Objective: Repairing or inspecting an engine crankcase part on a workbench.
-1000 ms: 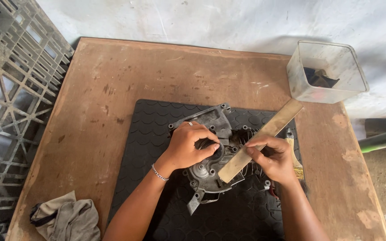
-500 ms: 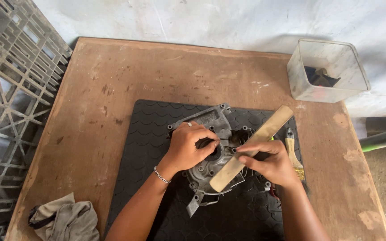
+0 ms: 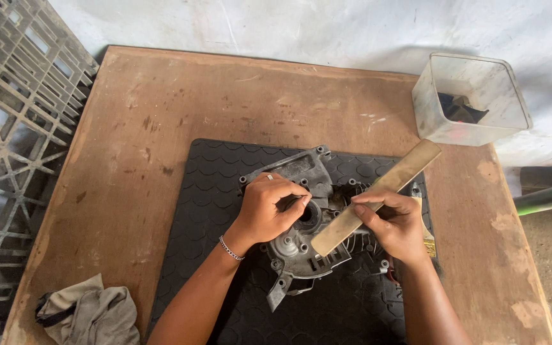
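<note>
Since 1.0 s ago: the flat wooden bar (image 3: 378, 195) has swung. Its lower end came down and leftward toward centre frame, briefly lower still at 0.5 s, and now sits over the middle of the grey metal engine casing (image 3: 301, 246). The casing itself has not shifted on the black rubber mat (image 3: 206, 191). Judgement: the bar is being worked repeatedly against the part, not just set down.

Right hand (image 3: 394, 223): fingers curled around the bar at mid-length, thumb on top, firm hold. Left hand (image 3: 269, 207): fingers bent and pinched at the casing's central bore. Whether it grips a small piece there, cannot tell.

Outward: wooden table (image 3: 161, 108) under the mat; clear plastic tub (image 3: 471, 99) upper right with dark contents, not identifiable; crumpled grey rag (image 3: 87, 313) lower left; plastic crate (image 3: 14, 128) at left edge.

Hidden: the bar's contact point and the bore are covered by fingers. A yellowish handle by the right wrist is mostly hidden.
</note>
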